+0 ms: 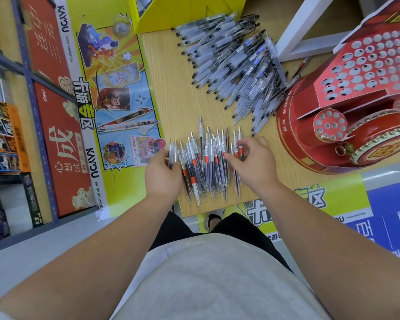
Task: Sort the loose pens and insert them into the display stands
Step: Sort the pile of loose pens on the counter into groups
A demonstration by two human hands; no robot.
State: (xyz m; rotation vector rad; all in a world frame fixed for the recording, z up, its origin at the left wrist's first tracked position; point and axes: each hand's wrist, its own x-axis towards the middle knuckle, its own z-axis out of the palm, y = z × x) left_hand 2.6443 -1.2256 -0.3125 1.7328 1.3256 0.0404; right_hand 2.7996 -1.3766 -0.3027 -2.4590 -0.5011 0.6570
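While we're leaning over the table (pixel 178 100), both our hands are on the bunch of clear pens (pixel 206 162), which lies flat on the wood just left of the red display stand (pixel 356 88), level with its round drum-shaped base. The pens sit side by side, tips toward us and clicker ends away, lots of them with a little orange-red label. Our right hand (pixel 252 162) is on the edge of the bunch nearest the stand, fingers (pixel 244 144) curled in and pinching a couple of pens against the thumb. Our left hand (pixel 163 174) is on the edge farthest from the stand, fingers curled round the outermost pens there. Farther back, also left of the stand, there's a big messy pile of frosted-grip pens (pixel 236 65) that runs right up against the stand's base. The stand's slanted top is a red panel full of round holes. Way over on the far side of the pens from the stand lies a yellow cartoon poster (pixel 116 88).
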